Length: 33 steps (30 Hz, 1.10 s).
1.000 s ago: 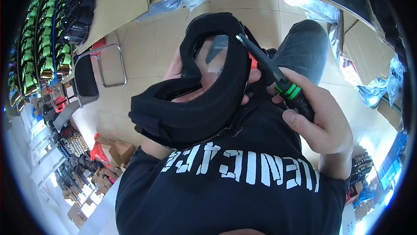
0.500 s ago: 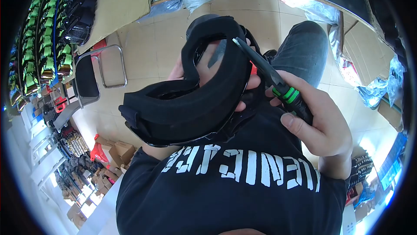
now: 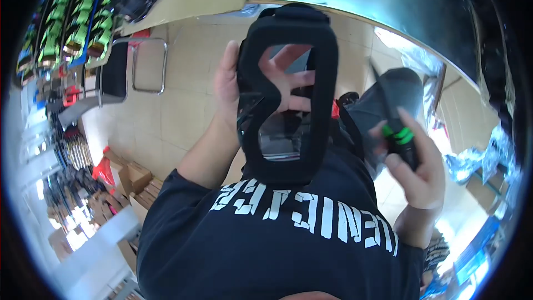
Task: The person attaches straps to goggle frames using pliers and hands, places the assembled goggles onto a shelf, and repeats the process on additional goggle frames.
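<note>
Near the frame's centre, black goggles (image 3: pixel 324 103) are gripped by the left hand (image 3: pixel 227 89), its fingers (image 3: pixel 298 103) visible through the lens (image 3: pixel 277 142); at right, a green-banded tool (image 3: pixel 398 135) is clasped in the right hand (image 3: pixel 420 178).

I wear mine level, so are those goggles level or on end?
On end: the goggles have long sides running up and down.

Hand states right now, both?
Left hand: holding the black-framed goggles, fingers spread and visible through the lens.
Right hand: closed around the dark tool with green bands, its tip clear of the goggles.
</note>
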Each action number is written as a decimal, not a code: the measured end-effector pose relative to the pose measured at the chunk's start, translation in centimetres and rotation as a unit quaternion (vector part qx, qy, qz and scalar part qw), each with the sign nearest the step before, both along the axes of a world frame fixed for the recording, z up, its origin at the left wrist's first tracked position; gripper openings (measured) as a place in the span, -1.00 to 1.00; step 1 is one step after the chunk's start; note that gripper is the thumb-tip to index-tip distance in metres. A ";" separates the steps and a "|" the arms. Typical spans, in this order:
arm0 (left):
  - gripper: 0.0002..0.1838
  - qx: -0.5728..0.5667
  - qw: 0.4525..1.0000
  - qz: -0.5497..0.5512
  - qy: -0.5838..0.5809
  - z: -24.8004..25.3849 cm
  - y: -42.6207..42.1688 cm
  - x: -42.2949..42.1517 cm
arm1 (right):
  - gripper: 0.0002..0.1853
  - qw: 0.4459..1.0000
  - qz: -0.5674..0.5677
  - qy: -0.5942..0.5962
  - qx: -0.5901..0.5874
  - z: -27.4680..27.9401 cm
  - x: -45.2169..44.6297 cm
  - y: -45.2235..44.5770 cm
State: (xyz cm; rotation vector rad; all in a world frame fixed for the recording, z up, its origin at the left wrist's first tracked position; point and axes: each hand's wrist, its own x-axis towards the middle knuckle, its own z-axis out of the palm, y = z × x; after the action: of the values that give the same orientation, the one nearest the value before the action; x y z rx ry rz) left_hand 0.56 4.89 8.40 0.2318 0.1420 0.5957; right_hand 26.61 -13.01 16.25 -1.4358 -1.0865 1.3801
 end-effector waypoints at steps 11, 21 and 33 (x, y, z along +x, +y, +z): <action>-0.07 0.104 0.992 0.028 -0.059 0.9 1.1 -0.8 | -0.40 0.756 -0.053 -0.643 0.113 -5.3 15.2 12.9; -0.07 0.205 0.970 0.057 0.115 2.5 1.2 -0.8 | -0.67 0.947 -0.107 -0.234 0.193 -7.1 2.9 9.6; -0.09 0.166 0.985 0.013 -0.046 -0.1 1.4 1.6 | -0.27 0.921 0.018 0.378 0.090 -6.1 -8.0 6.0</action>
State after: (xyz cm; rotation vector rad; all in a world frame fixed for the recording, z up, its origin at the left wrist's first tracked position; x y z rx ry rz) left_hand 2.16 6.32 8.33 0.5252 -0.0441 0.6542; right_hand 18.65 -7.05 10.12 -0.6357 -0.6963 1.6105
